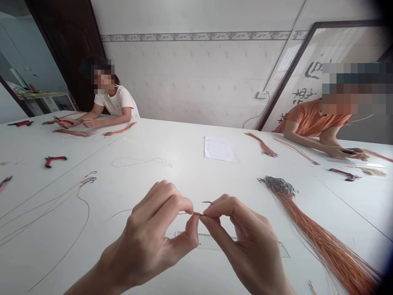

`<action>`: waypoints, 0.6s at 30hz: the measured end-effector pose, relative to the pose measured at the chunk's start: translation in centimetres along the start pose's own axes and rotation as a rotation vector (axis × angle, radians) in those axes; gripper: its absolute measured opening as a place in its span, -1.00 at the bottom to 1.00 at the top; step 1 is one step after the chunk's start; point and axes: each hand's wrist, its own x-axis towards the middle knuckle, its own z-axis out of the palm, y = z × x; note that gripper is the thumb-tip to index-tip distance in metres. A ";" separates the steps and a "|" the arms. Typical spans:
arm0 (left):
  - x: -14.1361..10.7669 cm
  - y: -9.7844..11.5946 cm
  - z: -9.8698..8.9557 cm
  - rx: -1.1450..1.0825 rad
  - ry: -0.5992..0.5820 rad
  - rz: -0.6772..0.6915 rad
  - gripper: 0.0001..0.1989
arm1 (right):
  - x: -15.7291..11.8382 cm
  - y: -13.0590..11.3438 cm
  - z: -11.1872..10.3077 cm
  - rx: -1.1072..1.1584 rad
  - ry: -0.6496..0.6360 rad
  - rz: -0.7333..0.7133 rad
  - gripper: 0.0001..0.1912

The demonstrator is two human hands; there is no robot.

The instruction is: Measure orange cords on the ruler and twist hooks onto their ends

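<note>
The small dark fish hook (207, 203) and the end of the orange leader (193, 213) are being held in mid-air, just above the clear plastic ruler (215, 241), which is lying on the white table (172, 172). The left hand (144, 235) is pinching the leader between its thumb and fingers, with the grip fully closed. The right hand (244, 241) is closing its thumb and index finger on the junction of hook and leader, and the hook's curved end is projecting above those fingers. The two hands are nearly touching at this point.

A thick bundle of orange hooked leaders (325, 237) is lying to the right of the hands, with its grey hooks gathered at the far end. Loose leaders (61, 209) are lying to the left. Red-handled pliers (55, 159) are resting farther left, and a thin coiled line (141, 162) and a sheet of white paper (219, 149) are lying beyond the hands. Across the table, one seated co-worker (115, 102) is resting both forearms beside orange leaders, and another co-worker (310, 123) is working with both hands at the right side.
</note>
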 end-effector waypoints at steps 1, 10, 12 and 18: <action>0.0 0.0 0.0 -0.002 -0.001 -0.001 -0.84 | 0.0 0.0 0.0 -0.001 -0.005 0.001 -0.85; 0.1 -0.2 0.0 0.065 -0.155 -0.092 -0.89 | 0.0 0.4 -0.3 -0.062 -0.057 0.032 -0.90; 0.2 -0.2 -0.1 0.073 -0.281 -0.149 -0.93 | 0.0 0.7 -0.5 -0.067 -0.041 0.031 -0.92; 0.7 -0.8 -1.6 0.000 -0.676 -0.309 -0.86 | 0.3 1.0 -0.9 -0.114 0.045 0.062 -0.96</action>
